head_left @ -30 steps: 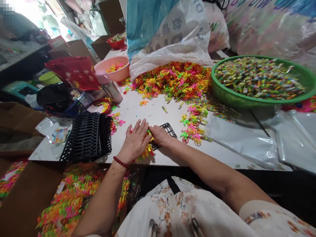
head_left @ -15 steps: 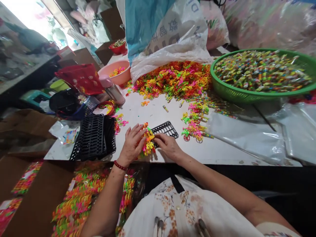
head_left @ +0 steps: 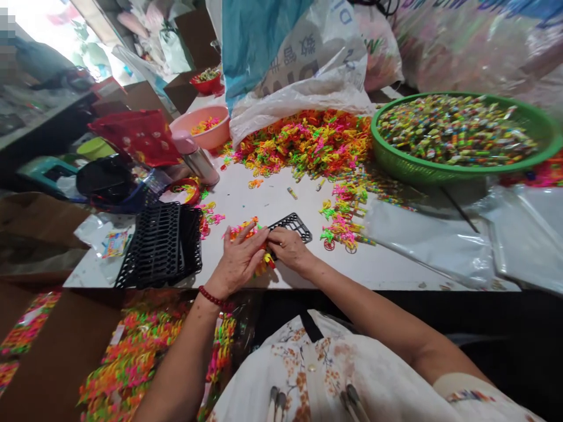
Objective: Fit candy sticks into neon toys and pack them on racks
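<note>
My left hand [head_left: 237, 261] lies over a small bunch of neon plastic toy pieces [head_left: 243, 230] at the near edge of the white table [head_left: 272, 202], its fingers curled round them. My right hand [head_left: 288, 247] meets it from the right, fingertips pinched on the same bunch. Under my right fingers sits a small black plastic grid tray [head_left: 294, 224]. A red bead bracelet circles my left wrist.
A stack of black grid trays [head_left: 160, 243] lies left. A big heap of neon pieces [head_left: 308, 140] spills from a plastic sack behind. A green basket [head_left: 422, 170] of wrapped candies stands right, clear bags [head_left: 440, 240] before it. Pink bowl [head_left: 202, 129], flask [head_left: 196, 157], boxes of pieces below.
The bunch that stood raised between my hands half a second ago is now pressed down lower, and my hands have closed together over it beside the small grid tray.
</note>
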Motion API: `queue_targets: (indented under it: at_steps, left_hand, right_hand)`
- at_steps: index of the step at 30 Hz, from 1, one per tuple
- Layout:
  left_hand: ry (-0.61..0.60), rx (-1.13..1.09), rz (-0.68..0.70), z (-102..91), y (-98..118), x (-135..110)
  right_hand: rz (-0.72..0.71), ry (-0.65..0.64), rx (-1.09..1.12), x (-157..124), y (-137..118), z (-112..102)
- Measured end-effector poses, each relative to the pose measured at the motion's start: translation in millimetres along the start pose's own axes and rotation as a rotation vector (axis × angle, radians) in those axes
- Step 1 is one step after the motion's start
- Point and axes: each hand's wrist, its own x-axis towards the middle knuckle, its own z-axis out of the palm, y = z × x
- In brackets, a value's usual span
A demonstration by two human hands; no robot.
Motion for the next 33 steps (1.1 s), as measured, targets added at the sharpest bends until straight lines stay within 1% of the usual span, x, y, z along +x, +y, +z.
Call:
queue_targets:
  at_steps: [4, 7, 10, 13, 16, 20, 22, 24, 26, 28, 31, 33]
  left_hand:
    - [0.029, 0.035, 0.028, 4.0, -3.2, -1.8]
    - [0.058, 0.03, 0.054, 8.8, -9.4, -0.9]
    - [0.061, 0.01, 0.046, 7.7, -8.7, -0.5]
    - [0.05, -0.037, 0.013, 3.4, -4.1, -0.8]
    - [0.049, -0.101, -0.018, 2.3, -4.1, -1.3]
    - [0.128, -0.182, -0.019, 1.1, -8.1, -5.9]
    - [0.181, -0.208, -0.028, -1.5, -9.6, -7.9]
    - [0.219, -0.203, -0.03, -5.1, -9.9, -7.7]
    - [0.234, -0.162, 0.002, -8.6, -8.3, -4.8]
    - [0.207, -0.099, 0.071, -10.9, -5.0, -0.2]
    - [0.131, -0.014, 0.173, -10.6, -0.4, 5.9]
    - [0.114, 0.012, 0.21, -6.6, -1.6, 8.3]
  right_hand:
    - [0.045, -0.005, -0.017, -7.0, -4.3, 2.2]
    - [0.027, 0.044, -0.017, -19.8, 0.4, -7.4]
    - [0.022, 0.094, -0.081, -37.9, 6.7, -34.1]
    - [0.089, 0.154, -0.137, -56.0, 15.3, -66.8]
    - [0.12, 0.194, -0.213, -75.1, 26.8, -91.6]
    - [0.059, 0.225, -0.45, -107.5, 38.9, -115.6]
    - [0.078, 0.243, -0.607, -121.6, 45.7, -127.1]
    - [0.129, 0.236, -0.759, -130.4, 54.4, -136.6]
    - [0.177, 0.2, -0.878, -133.3, 63.1, -141.6]
    - [0.217, 0.157, -0.945, -131.5, 68.7, -141.5]
    - [0.284, 0.128, -0.97, -124.8, 69.1, -136.7]
    - [0.334, 0.123, -0.962, -120.3, 67.8, -134.5]
